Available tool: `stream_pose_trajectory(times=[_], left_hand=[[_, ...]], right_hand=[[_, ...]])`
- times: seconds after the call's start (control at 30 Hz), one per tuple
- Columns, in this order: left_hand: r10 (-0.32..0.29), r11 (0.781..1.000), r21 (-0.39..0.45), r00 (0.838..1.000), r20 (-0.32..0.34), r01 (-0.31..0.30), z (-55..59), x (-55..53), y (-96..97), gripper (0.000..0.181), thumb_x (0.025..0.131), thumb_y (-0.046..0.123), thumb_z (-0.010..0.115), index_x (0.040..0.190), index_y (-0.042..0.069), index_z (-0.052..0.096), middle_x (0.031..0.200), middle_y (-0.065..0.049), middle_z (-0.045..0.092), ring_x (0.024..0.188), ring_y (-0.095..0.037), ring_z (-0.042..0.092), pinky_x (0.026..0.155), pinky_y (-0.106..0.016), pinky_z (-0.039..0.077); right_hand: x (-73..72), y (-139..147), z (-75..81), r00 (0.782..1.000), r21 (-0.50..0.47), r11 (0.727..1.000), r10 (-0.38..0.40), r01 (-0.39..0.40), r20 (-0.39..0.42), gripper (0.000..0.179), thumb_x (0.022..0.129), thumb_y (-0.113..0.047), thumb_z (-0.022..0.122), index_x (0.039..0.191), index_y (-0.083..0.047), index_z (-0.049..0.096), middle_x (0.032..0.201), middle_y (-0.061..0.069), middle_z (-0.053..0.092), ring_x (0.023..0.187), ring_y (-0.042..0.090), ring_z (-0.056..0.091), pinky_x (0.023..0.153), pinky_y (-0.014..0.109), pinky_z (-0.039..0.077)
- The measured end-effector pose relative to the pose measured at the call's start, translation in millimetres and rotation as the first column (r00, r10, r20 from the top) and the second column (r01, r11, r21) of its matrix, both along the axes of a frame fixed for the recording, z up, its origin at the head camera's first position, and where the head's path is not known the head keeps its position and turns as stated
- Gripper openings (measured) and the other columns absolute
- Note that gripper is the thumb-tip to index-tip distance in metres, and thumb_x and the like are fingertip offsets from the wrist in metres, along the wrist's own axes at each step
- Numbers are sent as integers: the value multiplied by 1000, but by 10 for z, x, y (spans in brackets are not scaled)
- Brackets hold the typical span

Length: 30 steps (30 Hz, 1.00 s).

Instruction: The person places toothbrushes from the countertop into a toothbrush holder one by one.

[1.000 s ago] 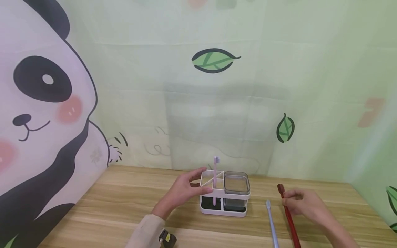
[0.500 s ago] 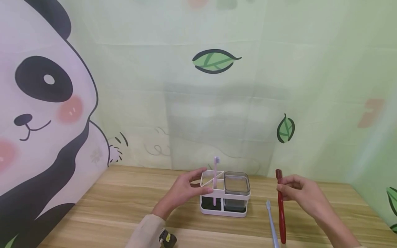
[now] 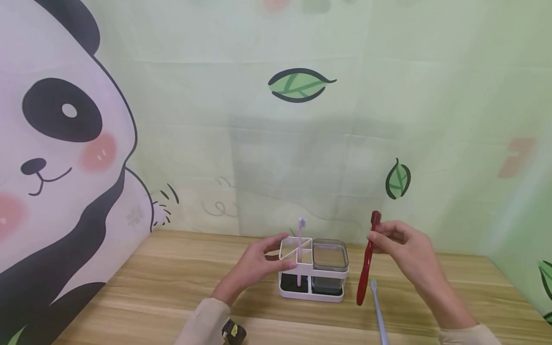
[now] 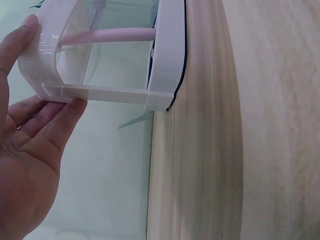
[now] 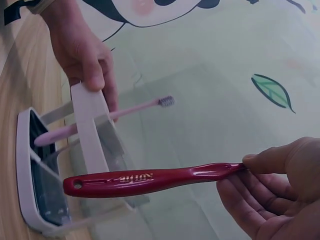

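Note:
A white toothbrush holder [image 3: 295, 270] stands on the wooden table, with a clear grey cup [image 3: 329, 256] in its right half. My left hand [image 3: 254, 262] grips the holder's upper left end, thumb in front and fingers behind, as the left wrist view also shows. A pink toothbrush [image 5: 142, 107] stands in one of the holder's left compartments, bristles up. To the right of the holder, my right hand [image 3: 407, 244] pinches a red toothbrush [image 3: 366, 266] near its neck. Its head points up and its handle slants down toward the left, raised over the table.
A blue toothbrush [image 3: 379, 314] lies on the table [image 3: 142, 287] below the right hand. Behind the table hangs a green cloth backdrop [image 3: 194, 120] with a printed panda and leaves. A black wrist device [image 3: 234, 331] sits by the left sleeve.
My right hand has lifted the red toothbrush and moved it up and left, closer to the holder, and its handle has swung to slant left. The left hand has stayed on the holder.

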<state>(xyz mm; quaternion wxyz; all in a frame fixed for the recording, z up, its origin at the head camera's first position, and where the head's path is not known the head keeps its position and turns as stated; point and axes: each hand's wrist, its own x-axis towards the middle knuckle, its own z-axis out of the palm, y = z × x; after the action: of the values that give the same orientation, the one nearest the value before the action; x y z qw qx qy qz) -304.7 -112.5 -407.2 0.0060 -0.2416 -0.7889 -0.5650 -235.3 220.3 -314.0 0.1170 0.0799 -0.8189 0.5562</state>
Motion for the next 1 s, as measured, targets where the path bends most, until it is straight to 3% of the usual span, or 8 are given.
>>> stream_pose_trajectory(times=[0.33, 0.83, 1.0], left_hand=[[1, 1000, -3, 1000, -7, -1, -17, -2, -9, 78, 89, 30, 89, 154, 5, 55, 148, -18, 60, 130, -39, 63, 101, -47, 57], [17, 999, -29, 1000, -10, -18, -9, -11, -10, 78, 89, 31, 89, 155, 7, 55, 149, -17, 60, 131, -38, 62, 102, -49, 57], [14, 1000, -24, 1000, -4, -14, -9, -8, -6, 77, 89, 31, 89, 154, 8, 55, 150, -17, 60, 131, -39, 63, 102, -49, 57]], right_hand=[[-96, -337, 117, 994, -110, 994, -25, 13, -102, 36, 102, -21, 76, 122, 7, 66, 107, 10, 78, 86, 13, 76, 87, 20, 59], [-271, -646, 164, 992, -219, 975, -55, 28, -115, 33, 103, -23, 75, 120, 4, 65, 110, 10, 77, 90, 13, 77, 95, 21, 56], [-339, -713, 146, 994, -214, 976, -58, 37, -90, 33, 103, -24, 74, 122, 2, 65, 113, 12, 77, 91, 13, 77, 104, 30, 54]])
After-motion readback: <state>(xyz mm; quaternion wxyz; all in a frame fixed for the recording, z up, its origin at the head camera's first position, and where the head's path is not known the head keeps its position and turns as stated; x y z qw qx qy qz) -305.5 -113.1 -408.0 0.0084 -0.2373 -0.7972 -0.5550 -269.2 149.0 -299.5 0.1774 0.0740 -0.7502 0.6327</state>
